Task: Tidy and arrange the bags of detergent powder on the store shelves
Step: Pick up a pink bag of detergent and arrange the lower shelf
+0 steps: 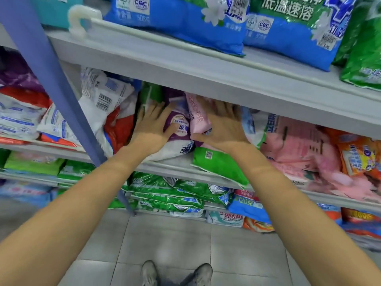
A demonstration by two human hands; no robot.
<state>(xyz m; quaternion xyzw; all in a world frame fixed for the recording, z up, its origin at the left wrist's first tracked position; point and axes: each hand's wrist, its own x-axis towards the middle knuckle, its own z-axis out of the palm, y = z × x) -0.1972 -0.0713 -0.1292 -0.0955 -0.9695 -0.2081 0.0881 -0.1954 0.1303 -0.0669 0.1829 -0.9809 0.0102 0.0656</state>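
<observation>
Both my hands reach into the middle shelf [206, 174] among crowded detergent bags. My left hand [151, 125] lies flat with straight fingers on a purple and white bag [179, 129]. My right hand [223, 125] presses with straight fingers against a small pink bag [196, 114] that stands on edge between the two hands. A green bag [218, 164] lies under my right wrist and sticks out over the shelf's front edge. The fingertips of both hands are partly hidden under the shelf above.
A blue-grey shelf post [61, 96] slants down at the left. Pink bags [305, 149] and an orange bag [358, 155] lie to the right, white and red bags [107, 112] to the left. Blue bags [185, 19] fill the upper shelf, green bags [175, 195] the lower one.
</observation>
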